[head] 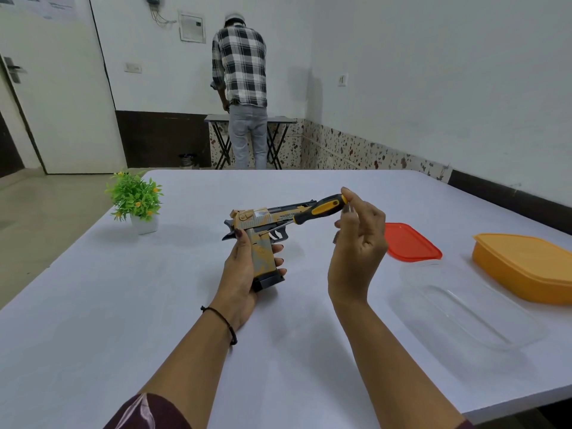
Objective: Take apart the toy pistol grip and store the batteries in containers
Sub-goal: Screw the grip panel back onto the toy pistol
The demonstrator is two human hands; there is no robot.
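Left hand [241,275] is clasping the tan plastic toy pistol [263,216] by its handle, seemingly light and rigid; right hand [356,243], above, is pinching a black-yellow screwdriver [325,208].

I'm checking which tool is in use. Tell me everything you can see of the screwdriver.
The screwdriver has a black handle with yellow-orange inserts, plastic or rubber by its look, and a thin metal shaft. It is in the air, tilted, handle up and right, tip down at the top of the grip of the toy pistol. Fingertips of the right hand pinch the handle's end; the left hand holds the pistol.
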